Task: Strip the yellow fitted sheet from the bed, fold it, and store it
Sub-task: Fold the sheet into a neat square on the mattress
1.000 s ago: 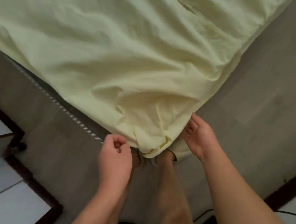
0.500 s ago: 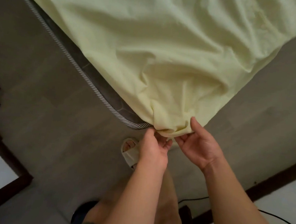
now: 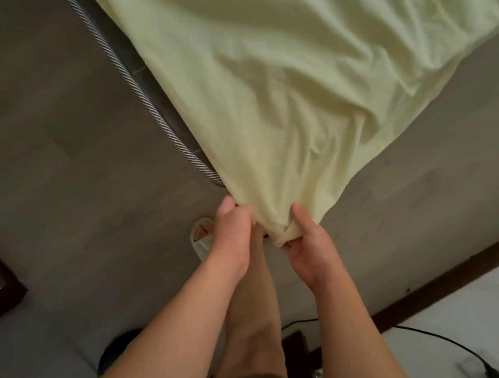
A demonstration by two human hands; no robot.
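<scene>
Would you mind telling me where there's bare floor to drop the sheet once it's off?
Bare floor lies left of the mattress edge, and more right of the yellow sheet. It is crowded at the corner, where left hand, right hand and slipper meet.

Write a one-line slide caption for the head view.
Both hands, left hand and right hand, grip the corner of the yellow fitted sheet at the mattress corner, above the grey floor.
</scene>
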